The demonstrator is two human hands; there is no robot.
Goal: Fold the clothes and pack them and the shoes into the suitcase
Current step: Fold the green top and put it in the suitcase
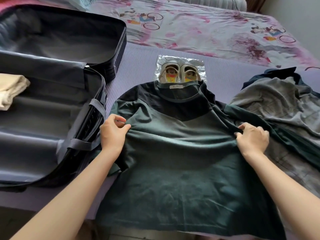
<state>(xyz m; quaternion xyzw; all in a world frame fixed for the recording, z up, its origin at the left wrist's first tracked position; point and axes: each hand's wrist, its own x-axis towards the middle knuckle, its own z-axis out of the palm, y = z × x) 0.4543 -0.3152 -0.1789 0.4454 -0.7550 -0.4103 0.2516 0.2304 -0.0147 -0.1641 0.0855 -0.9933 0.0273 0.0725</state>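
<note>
- A dark green shirt (173, 161) lies face up across a purple mat (138, 66), its hem draped over the near edge and its collar pointing far.
- The left hand (113, 131) pinches the shirt's left side by the sleeve. The right hand (252, 137) grips a bunched ridge of cloth on the right side. Both are closed on the fabric.
- At left, the suitcase (43, 127) lies open just beside the shirt, with one folded cream garment (12, 89) already in its near half.
- At right, a crumpled grey garment (280, 104) waits unfolded, and the shirt's right sleeve trails over it. A fold made from here would likely drag the grey cloth along or trap it inside.
- Farther off, a pair of shoes (180, 73) sits on a shiny sheet (181, 59), their near ends touching or tucked under the collar. A tug on the shirt could shift them off the sheet.
- The overhanging hem could pull the shirt toward the floor if both grips loosen.
- A patterned bedsheet (207, 28) fills the far side.
</note>
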